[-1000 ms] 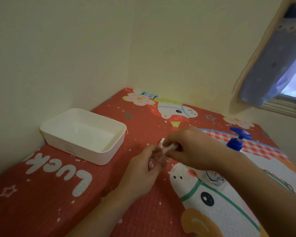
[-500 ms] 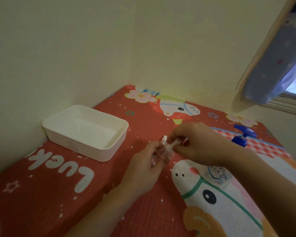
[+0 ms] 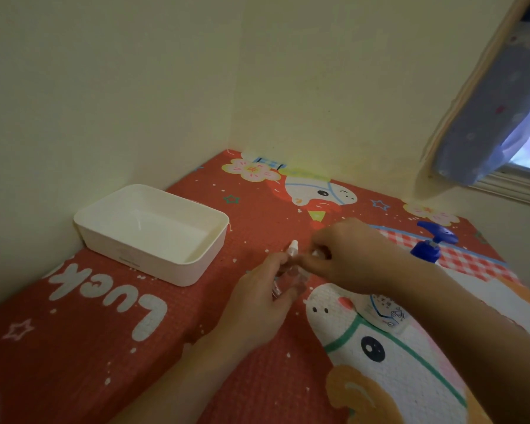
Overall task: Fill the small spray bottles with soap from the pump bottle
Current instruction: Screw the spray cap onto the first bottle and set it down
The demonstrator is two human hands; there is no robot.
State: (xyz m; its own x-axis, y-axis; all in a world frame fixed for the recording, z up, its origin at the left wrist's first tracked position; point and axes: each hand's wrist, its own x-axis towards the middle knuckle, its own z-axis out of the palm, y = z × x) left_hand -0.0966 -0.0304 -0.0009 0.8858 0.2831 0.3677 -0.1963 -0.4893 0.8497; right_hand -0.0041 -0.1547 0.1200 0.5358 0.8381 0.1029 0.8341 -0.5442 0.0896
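Just now: both hands work at the top of a small spray bottle, above the red mat.

Left hand (image 3: 259, 296) is curled around the clear spray bottle (image 3: 288, 275), holding its body; right hand (image 3: 348, 255) pinches with narrowed fingers beside the white nozzle (image 3: 293, 246), though what it grips is hidden. Likely the top is being twisted off or on. Best done by keeping the bottle upright and steady, turning only the cap. Blue pump bottle (image 3: 430, 244) stands near behind the right wrist; white tray (image 3: 181, 272) sits well apart, left.
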